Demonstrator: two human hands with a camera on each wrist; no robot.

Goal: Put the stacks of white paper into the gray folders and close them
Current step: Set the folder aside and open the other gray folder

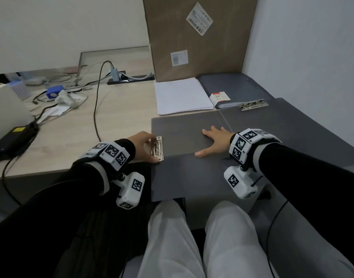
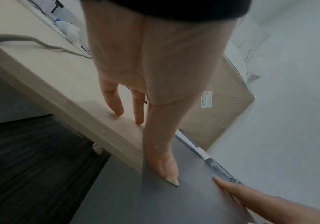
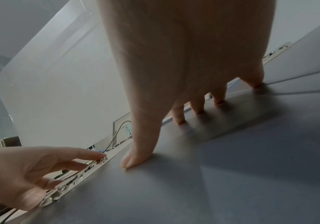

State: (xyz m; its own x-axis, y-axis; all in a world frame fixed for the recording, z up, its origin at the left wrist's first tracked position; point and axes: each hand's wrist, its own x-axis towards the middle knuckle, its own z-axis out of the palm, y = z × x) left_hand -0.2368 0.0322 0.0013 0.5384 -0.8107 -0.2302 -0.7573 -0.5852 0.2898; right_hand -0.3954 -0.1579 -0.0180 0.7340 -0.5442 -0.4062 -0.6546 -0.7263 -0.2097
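Note:
A gray folder [image 1: 184,133] lies flat at the desk's front edge, and its near part overhangs my lap. A metal clip [image 1: 157,149] runs along its left edge. My left hand [image 1: 145,145] rests on that clip, with straight fingers at its far end and the thumb at its near end; the same hand [image 3: 21,171] and clip [image 3: 75,180] show in the right wrist view. My right hand [image 1: 214,142] lies flat on the folder with its fingers spread. A stack of white paper [image 1: 182,96] sits behind the folder. No paper shows in the folder.
A second gray folder [image 1: 238,87] with its own clip [image 1: 252,105] lies at the back right, and a small white box [image 1: 220,98] sits on it. A cardboard box [image 1: 198,37] stands behind it. Cables [image 1: 96,101], a power strip [image 1: 130,78] and clutter fill the left of the desk.

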